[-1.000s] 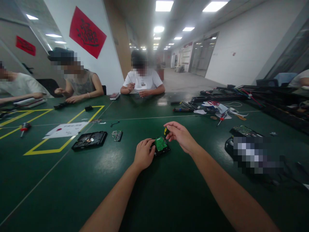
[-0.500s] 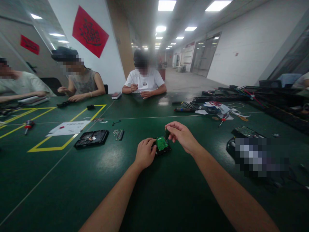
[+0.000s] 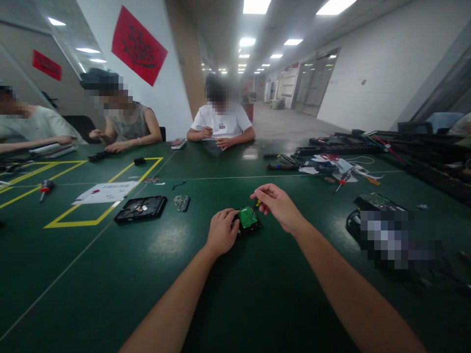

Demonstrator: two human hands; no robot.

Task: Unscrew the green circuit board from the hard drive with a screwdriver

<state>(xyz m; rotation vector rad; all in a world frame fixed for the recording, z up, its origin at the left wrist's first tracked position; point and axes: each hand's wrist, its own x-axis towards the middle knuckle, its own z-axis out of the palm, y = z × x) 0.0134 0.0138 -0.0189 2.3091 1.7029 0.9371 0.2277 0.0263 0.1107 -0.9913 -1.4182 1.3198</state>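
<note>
A small black hard drive with a green circuit board [image 3: 247, 219] on top lies on the green table [image 3: 228, 294] in front of me. My left hand [image 3: 221, 231] curls round its left edge and holds it down. Just above the drive's right side, my right hand [image 3: 277, 204] is pinched shut on a small screwdriver [image 3: 257, 202] with a yellow and black handle. The tool points down at the board and is mostly hidden by my fingers.
An opened black drive case [image 3: 140, 208] and a loose circuit board [image 3: 181, 202] lie to the left, beside yellow floor-tape lines and a white sheet [image 3: 106, 192]. Tools and cables [image 3: 331, 164] clutter the right. Three people sit at the far side.
My right hand has closed further over the screwdriver, so less of its handle shows. The left hand stays on the drive. The view has shifted slightly.
</note>
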